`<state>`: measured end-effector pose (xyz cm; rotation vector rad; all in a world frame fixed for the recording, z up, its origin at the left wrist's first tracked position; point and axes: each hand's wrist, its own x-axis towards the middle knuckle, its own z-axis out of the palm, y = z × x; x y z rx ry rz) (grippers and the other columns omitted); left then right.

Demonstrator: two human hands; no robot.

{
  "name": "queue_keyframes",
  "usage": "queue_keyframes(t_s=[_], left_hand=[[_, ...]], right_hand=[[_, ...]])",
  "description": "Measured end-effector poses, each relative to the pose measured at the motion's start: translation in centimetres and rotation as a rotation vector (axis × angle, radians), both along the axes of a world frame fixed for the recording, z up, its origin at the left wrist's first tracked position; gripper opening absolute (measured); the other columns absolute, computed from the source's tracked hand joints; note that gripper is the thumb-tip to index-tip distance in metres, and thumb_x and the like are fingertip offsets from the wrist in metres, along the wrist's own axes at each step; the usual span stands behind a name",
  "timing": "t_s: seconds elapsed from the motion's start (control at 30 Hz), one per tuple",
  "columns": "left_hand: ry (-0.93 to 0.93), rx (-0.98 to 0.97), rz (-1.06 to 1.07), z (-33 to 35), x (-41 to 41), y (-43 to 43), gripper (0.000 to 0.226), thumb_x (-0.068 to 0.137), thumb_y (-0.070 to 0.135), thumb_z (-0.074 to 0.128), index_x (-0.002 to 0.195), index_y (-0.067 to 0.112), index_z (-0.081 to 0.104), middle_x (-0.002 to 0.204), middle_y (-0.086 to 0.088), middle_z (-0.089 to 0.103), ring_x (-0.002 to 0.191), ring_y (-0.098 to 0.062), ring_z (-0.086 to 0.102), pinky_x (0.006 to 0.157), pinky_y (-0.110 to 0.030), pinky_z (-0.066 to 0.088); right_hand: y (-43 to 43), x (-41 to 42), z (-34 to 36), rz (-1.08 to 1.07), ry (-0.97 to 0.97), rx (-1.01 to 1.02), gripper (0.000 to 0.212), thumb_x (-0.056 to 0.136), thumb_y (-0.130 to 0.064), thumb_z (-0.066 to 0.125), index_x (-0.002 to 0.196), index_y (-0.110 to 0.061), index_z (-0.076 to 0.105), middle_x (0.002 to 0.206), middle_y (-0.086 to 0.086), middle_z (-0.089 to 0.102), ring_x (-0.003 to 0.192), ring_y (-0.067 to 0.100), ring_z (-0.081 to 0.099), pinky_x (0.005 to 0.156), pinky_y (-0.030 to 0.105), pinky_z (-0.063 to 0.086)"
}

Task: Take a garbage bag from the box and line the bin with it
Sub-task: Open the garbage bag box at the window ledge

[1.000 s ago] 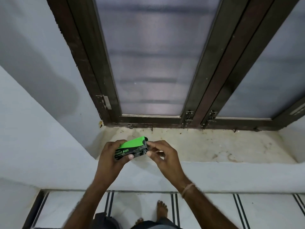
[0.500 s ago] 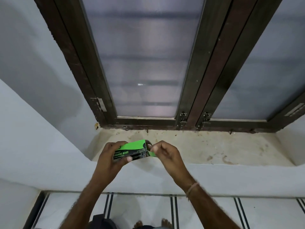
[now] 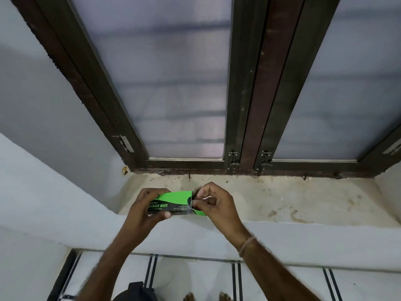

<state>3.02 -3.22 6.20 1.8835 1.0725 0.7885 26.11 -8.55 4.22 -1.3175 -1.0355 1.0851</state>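
Item: small green-and-black cardboard box (image 3: 171, 203) printed "GARBAGE BAGS", held in the air just above the stained, cream-coloured stone window sill (image 3: 282, 198), in front of the dark-framed frosted window (image 3: 173, 83).
Left hand: the left hand (image 3: 145, 210) is clenched round the box's left end, thumb across the printed face, fingers behind it.
Right hand: the right hand (image 3: 213, 203) is at the box's right end, thumb and fingertips (image 3: 198, 205) pinched together at the opening; a green end flap (image 3: 199, 212) hangs open below them. Whether a bag is already between the fingers cannot be told (something dark shows at the mouth, too small to identify).
Position: box lies between both hands, long axis left to right, touching each.
Handling, box: judged light and thin-walled; it will crush under a hard squeeze, so a grip on the closed end and edges is sound.
Handling, bag: likely thin, soft, slippery film, tightly rolled; best taken by its loose edge and drawn straight out.
Bin: not in view.
Stage: judged early, bag not yet withdrawn.
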Motion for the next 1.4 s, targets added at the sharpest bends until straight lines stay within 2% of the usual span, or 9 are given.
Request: queue_keyframes(t_s=[0.13,0.27,0.43,0.77,0.93,1.03,1.13,1.27,1.4], left_hand=[[-0.06,-0.038,0.018,-0.2,0.4,-0.6,0.049,0.074,0.043,0.077,0.121,0.038,0.064,0.12,0.01,0.058,0.113,-0.013,0.061,0.089,-0.023,0.054],[-0.084,-0.07,0.04,-0.1,0.9,-1.0,0.048,0.073,0.042,0.078,0.119,0.036,0.065,0.119,0.008,0.06,0.111,-0.01,0.061,0.087,-0.023,0.054],[-0.094,-0.155,0.03,-0.2,1.1,-1.3,0.049,0.072,0.044,0.08,0.118,0.035,0.067,0.12,0.003,0.061,0.108,-0.018,0.063,0.081,-0.027,0.056],[-0.084,-0.228,0.041,-0.3,0.9,-1.1,0.049,0.08,0.023,0.084,0.125,0.022,0.066,0.121,0.008,0.061,0.109,-0.014,0.062,0.076,-0.022,0.056],[-0.032,-0.178,0.07,-0.4,-0.4,-0.7,0.053,0.07,0.049,0.079,0.12,0.038,0.067,0.122,0.007,0.061,0.11,-0.012,0.061,0.081,-0.022,0.055],[-0.007,-0.128,0.088,-0.5,-0.4,-0.6,0.051,0.069,0.051,0.079,0.118,0.041,0.067,0.121,0.011,0.061,0.111,-0.01,0.061,0.083,-0.021,0.054],[0.03,-0.031,0.092,-0.7,0.5,-0.2,0.05,0.073,0.039,0.082,0.12,0.031,0.067,0.118,0.014,0.059,0.11,-0.005,0.061,0.087,-0.013,0.05],[0.127,0.032,0.088,-1.3,1.1,0.8,0.052,0.074,0.033,0.078,0.124,0.022,0.067,0.118,0.005,0.06,0.107,-0.007,0.062,0.088,-0.014,0.049],[0.271,0.073,0.18,-3.7,0.0,2.5,0.055,0.076,0.04,0.075,0.127,0.024,0.067,0.117,0.002,0.057,0.11,-0.018,0.056,0.09,-0.027,0.046]], right_hand=[[-0.1,0.0,0.8,-0.012,-0.104,0.064,0.014,0.084,-0.003,0.081,0.092,-0.015,0.081,0.087,-0.007,0.075,0.068,0.003,0.067,0.071,0.02,0.056],[-0.5,0.4,1.5,-0.001,-0.408,0.2,0.016,0.088,-0.008,0.076,0.101,-0.016,0.083,0.086,-0.014,0.067,0.075,-0.001,0.062,0.071,0.008,0.043],[-0.2,1.7,1.8,0.059,-0.622,0.333,0.011,0.088,-0.004,0.07,0.093,-0.011,0.076,0.098,-0.004,0.07,0.081,0.003,0.06,0.075,0.01,0.046],[-0.2,2.3,1.3,0.048,-0.687,0.37,0.009,0.086,-0.005,0.074,0.092,-0.011,0.072,0.094,-0.003,0.066,0.079,-0.003,0.049,0.073,0.001,0.036],[-0.2,3.7,0.3,-0.011,-0.558,0.252,0.008,0.085,-0.005,0.072,0.091,-0.01,0.069,0.09,-0.007,0.061,0.076,-0.004,0.054,0.07,0.005,0.042],[-0.6,3.3,0.7,0.026,-0.206,0.099,0.003,0.102,-0.016,0.062,0.101,-0.013,0.061,0.101,0.0,0.068,0.087,0.003,0.065,0.07,0.017,0.055],[-0.8,1.8,1.1,0.093,0.053,-0.101,0.027,0.101,-0.04,0.062,0.118,-0.02,0.057,0.112,0.001,0.072,0.096,0.016,0.073,0.071,0.032,0.064],[0.4,1.7,0.6,-0.028,0.127,-0.166,0.023,0.092,-0.025,0.078,0.113,-0.018,0.071,0.111,0.008,0.075,0.091,0.022,0.073,0.062,0.024,0.058],[0.6,4.2,0.0,-0.172,0.208,-0.153,0.019,0.093,-0.016,0.077,0.11,-0.01,0.073,0.116,0.014,0.07,0.099,0.028,0.073,0.071,0.026,0.061]])
